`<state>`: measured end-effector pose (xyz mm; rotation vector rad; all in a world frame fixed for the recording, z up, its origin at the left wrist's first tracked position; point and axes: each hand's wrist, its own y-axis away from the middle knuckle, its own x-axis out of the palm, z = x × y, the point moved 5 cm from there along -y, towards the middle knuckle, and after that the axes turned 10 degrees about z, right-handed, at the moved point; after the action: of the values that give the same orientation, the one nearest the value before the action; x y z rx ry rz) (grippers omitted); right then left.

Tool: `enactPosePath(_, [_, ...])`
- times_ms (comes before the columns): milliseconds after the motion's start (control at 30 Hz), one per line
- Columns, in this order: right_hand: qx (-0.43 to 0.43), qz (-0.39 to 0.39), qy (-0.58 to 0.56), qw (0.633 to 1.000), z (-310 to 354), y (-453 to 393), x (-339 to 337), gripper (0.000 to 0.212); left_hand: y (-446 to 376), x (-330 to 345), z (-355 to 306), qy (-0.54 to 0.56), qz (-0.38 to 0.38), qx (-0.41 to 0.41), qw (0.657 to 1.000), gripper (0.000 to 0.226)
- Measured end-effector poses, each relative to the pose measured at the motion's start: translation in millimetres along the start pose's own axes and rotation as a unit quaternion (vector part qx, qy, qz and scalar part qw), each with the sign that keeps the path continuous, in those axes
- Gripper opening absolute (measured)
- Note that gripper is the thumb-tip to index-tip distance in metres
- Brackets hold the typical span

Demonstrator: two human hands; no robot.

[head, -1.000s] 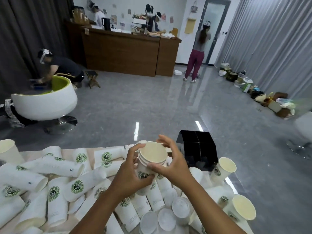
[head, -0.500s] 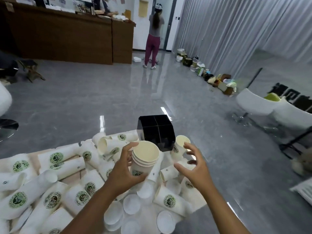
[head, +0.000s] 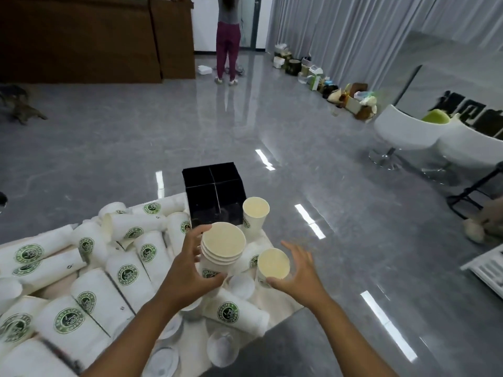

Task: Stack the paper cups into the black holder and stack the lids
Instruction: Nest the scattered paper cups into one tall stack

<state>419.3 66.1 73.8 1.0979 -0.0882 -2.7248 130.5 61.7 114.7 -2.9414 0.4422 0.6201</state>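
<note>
1. Paper cups nested into a short stack (head: 222, 250) stand upright in the left hand (head: 187, 270), whose fingers wrap the stack's left side while the thumb presses near its green logo.
2. Just right of that stack, a single upright cup (head: 273, 263) sits against the right hand (head: 296, 270); the thumb touches the cup's lower wall, but the fingers are spread wide and curve apart from its rim, so the hand is not closed on it.
3. Beyond both hands, the black holder (head: 215, 195) stands at the far edge of the table (head: 283, 303), its four compartments showing dark; what lies inside them cannot be told.
4. Another upright cup (head: 255, 216) stands touching the holder's right front corner.
5. Many loose cups (head: 125, 278) lie on their sides to the left of the left hand.
6. White lids (head: 221, 346) lie scattered below the hands, between the forearms.
</note>
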Motion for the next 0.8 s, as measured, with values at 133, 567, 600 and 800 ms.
enactPosePath(133, [0.000,0.012,-0.019,1.000,-24.7,-8.3,17.6,0.096,-2.5,14.1,1.0,-0.006,-0.005,-0.016,1.000,0.105])
enactPosePath(567, [-0.008,-0.011,-0.046,0.999,-28.1,-15.1,7.9,0.088,-8.6,10.9,-6.2,0.001,-0.027,-0.022,0.999,0.105])
enactPosePath(600, [-0.016,-0.018,-0.053,0.998,-20.4,-15.1,-0.3,0.086,-8.2,9.7,-8.3,-0.001,-0.029,-0.018,0.999,0.105])
enactPosePath(800, [-0.098,-0.073,-0.093,0.988,64.2,-13.3,-65.3,0.086,-1.9,-12.3,-20.6,-0.001,-0.058,0.004,0.998,0.105])
